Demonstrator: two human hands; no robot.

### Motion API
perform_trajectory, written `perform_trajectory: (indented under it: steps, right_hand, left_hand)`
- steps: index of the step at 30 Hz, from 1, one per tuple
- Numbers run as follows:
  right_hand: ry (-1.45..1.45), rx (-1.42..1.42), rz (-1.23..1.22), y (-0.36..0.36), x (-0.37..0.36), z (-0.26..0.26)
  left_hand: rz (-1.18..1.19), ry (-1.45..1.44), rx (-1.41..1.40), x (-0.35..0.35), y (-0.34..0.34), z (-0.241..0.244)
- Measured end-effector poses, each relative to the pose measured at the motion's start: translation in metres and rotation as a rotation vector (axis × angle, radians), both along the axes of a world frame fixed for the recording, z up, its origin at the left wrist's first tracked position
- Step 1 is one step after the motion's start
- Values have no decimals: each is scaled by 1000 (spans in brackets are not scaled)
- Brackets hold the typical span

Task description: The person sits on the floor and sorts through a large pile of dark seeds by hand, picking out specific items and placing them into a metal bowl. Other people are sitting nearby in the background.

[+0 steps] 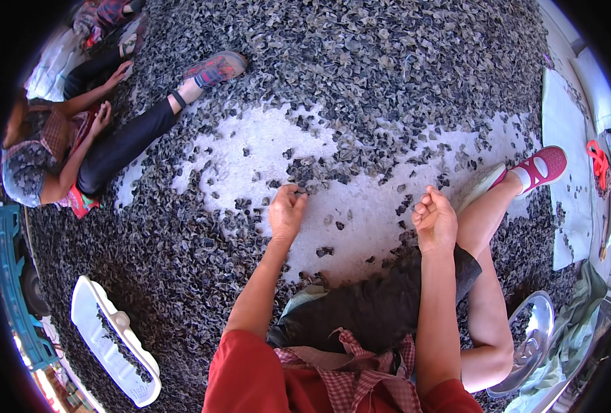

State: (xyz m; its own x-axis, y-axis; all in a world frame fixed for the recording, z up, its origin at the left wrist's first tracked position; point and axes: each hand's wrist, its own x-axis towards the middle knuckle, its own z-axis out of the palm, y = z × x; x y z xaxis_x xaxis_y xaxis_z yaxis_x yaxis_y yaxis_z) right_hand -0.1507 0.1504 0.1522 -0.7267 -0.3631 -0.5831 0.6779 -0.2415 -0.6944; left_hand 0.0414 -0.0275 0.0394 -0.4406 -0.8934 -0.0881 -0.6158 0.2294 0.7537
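Dried black fungus pieces, apparently wood ear (336,46), lie spread over a pale floor surface (264,139) before me. My left hand (286,214) is low over this surface, with thumb and fingers drawn together beside a small heap of pieces (318,173). Whether a piece is pinched between those fingertips is unclear. Farther right, my right hand (435,222) is raised with its palm partly turned up. Its fingers curl loosely, and nothing shows in the palm. A few loose pieces (324,251) lie between my hands.
A white plastic basket (122,330) stands at lower left, a shiny metal basin (527,340) at lower right. Another person (52,139) sits at left, one leg stretched over the fungus. My pink shoe (543,165) lies near a pale woven sheet (563,170). Red straps (598,162) lie beyond.
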Motion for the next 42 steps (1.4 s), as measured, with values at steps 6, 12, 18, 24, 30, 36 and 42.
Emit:
perform_trajectory:
  steps: [6, 12, 18, 24, 30, 36, 42]
  right_hand:
    - [-9, 34, -20, -1, 1, -4]
    - [-22, 61, -5, -6, 2, -10]
    - [-63, 113, 63, -9, -3, -20]
    - [-268, 163, 166, -14, 2, -27]
    - [-359, -80, 49, -24, 8, -19]
    - [-301, -346, -18, -11, -2, -19]
    - [-206, -304, -51, -7, 1, 5]
  left_hand:
    - [-150, -106, -392, -30, -20, 12]
    - [-267, -133, -568, -30, -26, -4]
    - [52, -30, -197, -29, -19, 3]
    - [105, 361, 113, -41, 18, 26]
    - [-370, 595, -64, -113, 77, 99]
    - [-526, 64, -553, -113, 42, 50]
    - [-458, -431, -583, 26, -12, 15]
